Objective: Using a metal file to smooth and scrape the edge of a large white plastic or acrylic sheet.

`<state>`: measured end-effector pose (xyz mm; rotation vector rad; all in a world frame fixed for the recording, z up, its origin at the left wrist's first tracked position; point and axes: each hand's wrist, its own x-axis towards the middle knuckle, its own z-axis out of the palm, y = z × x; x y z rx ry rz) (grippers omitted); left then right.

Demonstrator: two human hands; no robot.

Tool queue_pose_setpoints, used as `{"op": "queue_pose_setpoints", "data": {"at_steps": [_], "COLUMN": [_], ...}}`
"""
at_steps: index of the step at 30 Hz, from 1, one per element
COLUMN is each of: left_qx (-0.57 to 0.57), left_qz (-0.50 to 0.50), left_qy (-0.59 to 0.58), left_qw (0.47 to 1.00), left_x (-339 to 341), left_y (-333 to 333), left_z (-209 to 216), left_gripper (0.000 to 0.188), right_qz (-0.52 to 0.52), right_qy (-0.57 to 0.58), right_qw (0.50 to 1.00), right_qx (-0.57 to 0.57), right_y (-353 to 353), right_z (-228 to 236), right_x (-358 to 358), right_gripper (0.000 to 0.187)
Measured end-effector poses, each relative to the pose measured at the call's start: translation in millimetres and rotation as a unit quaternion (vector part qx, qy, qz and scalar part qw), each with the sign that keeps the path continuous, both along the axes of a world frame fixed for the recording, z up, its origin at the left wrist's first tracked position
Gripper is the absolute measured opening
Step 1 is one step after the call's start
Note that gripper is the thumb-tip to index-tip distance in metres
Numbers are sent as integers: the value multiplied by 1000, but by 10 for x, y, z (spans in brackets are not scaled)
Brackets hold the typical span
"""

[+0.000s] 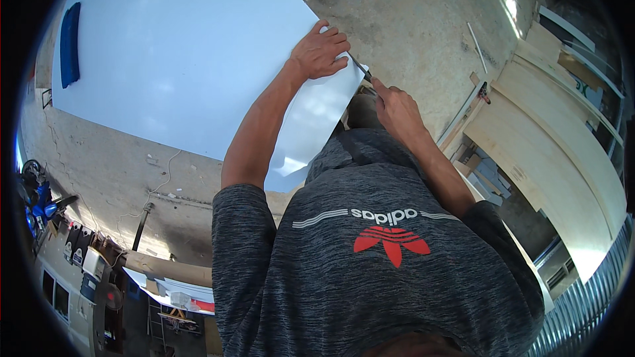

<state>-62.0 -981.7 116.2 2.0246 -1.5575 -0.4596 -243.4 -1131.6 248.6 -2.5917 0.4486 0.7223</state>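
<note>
A large white sheet (185,46) fills the upper left of the frame, its near corner reaching the centre, where the surface bends downward. The left hand (319,51) rests on it near the right edge, palm down, fingers half bent and slightly spread; whether the fingertips grip the edge cannot be told. Just beside it, to the lower right, the right hand (398,109) is curled closed around a slim dark tool (367,74), forefinger laid along it, the tool's far end pointing toward the left hand at the sheet's edge.

At the right of the frame, a gap framed by pale boards (536,152) holds white, flat pieces (488,182). At lower left, a clear plastic item (180,299) and a red piece (203,307) lie together among white panels.

The dark grey shirt (370,291) bears a white word, upside down in the frame, flanked by white stripes, with a red three-lobed emblem (391,243) below. One pale board carries a faint printed mark (519,173), too small to read.
</note>
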Motion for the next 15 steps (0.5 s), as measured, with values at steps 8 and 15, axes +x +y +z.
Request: {"op": "queue_pose_setpoints", "data": {"at_steps": [8, 15], "left_qx": [-102, -56], "left_qz": [56, 43], "left_qy": [38, 78], "left_qw": [992, 994], "left_x": [-23, -222], "left_y": [58, -12], "left_z": [-101, -59], "left_gripper": [28, 25], "right_qz": [4, -1], "right_qy": [-23, -13], "right_qw": [1000, 1000], "right_qx": [14, 16], "right_y": [9, 82], "right_z": [22, 176], "right_x": [137, 36], "right_gripper": [40, 37]}}
